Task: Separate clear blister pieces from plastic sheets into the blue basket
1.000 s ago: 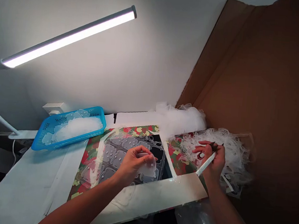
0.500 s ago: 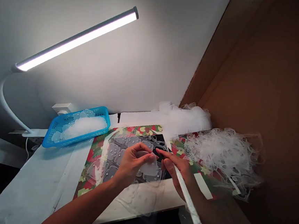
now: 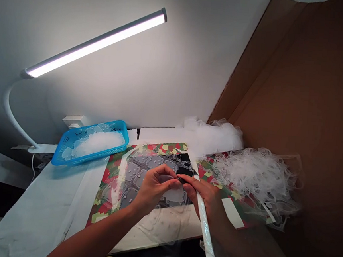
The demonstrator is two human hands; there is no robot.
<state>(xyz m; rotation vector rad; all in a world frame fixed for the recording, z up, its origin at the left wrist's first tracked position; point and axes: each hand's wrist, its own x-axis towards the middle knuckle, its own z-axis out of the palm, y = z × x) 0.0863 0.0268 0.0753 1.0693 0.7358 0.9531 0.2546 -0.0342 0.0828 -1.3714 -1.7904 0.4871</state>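
Observation:
My left hand (image 3: 156,187) is closed in a pinch on a thin translucent plastic piece (image 3: 173,194) with cloudy patches. My right hand (image 3: 206,195) is closed around a long white-wrapped tool (image 3: 206,231), whose handle slants down toward me. Its working end is hidden by my fingers, though something small and dark shows between the fingertips of both hands. The fingertips meet or nearly meet at the piece's edge. Beneath my hands lies a clear sheet with rounded raised shapes (image 3: 131,173), over a dark area of the patterned mat (image 3: 100,202).
A blue basket (image 3: 89,159) at left holds a heap of translucent pieces (image 3: 101,143). Tangled clear strips (image 3: 254,171) are piled at right, with a white translucent pile (image 3: 215,136) behind. A lit lamp (image 3: 97,44) hangs above; a cardboard panel (image 3: 298,83) stands at right.
My right hand has moved left and its fingertips have come against the plastic piece by my left fingers. The wrapped handle has swung more upright. The view has shifted slightly.

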